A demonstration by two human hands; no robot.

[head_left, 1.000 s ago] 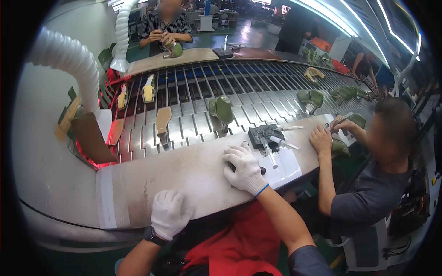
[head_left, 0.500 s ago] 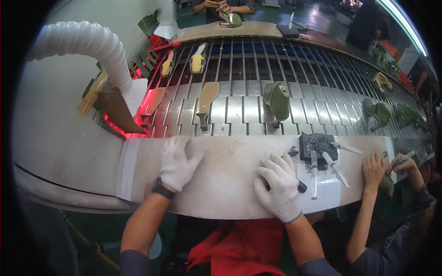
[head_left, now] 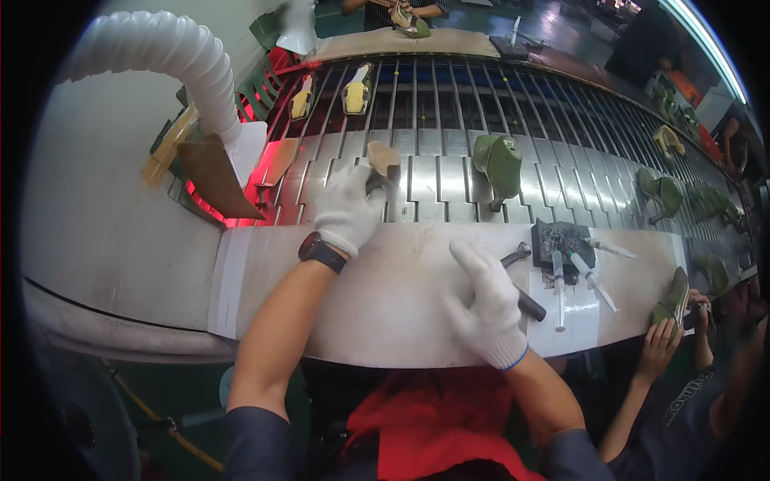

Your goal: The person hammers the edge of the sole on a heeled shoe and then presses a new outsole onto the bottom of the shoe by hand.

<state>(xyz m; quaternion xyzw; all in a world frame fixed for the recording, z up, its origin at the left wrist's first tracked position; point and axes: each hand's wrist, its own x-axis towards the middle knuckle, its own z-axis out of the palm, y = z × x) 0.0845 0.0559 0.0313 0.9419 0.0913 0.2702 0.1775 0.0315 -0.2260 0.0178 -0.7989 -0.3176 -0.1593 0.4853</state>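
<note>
My left hand (head_left: 346, 210), in a white knit glove with a dark watch at the wrist, reaches over the metal conveyor (head_left: 417, 180). Its fingers close round the heel end of a tan shoe sole (head_left: 383, 156); the glove hides that end. Over the pale worktable (head_left: 393, 313) my gloved right hand (head_left: 488, 303) is open and holds nothing, thumb apart from the fingers. Beside and partly behind it lies a hammer (head_left: 531, 305) with a dark handle. A green high-heeled shoe (head_left: 497, 167) stands on the conveyor, right of the sole.
A dark block (head_left: 563, 240) with several syringes (head_left: 559, 293) lies right of the hammer. At the right, a co-worker's hands hold a green shoe (head_left: 672, 303). A white hose (head_left: 172, 52) hangs at left above another tan sole (head_left: 278, 163). Yellow-lined pieces (head_left: 357, 92) sit farther back.
My left hand has gone from the worktable out to the conveyor and taken hold of the tan sole. My right hand has turned more onto its edge, uncovering more of the hammer.
</note>
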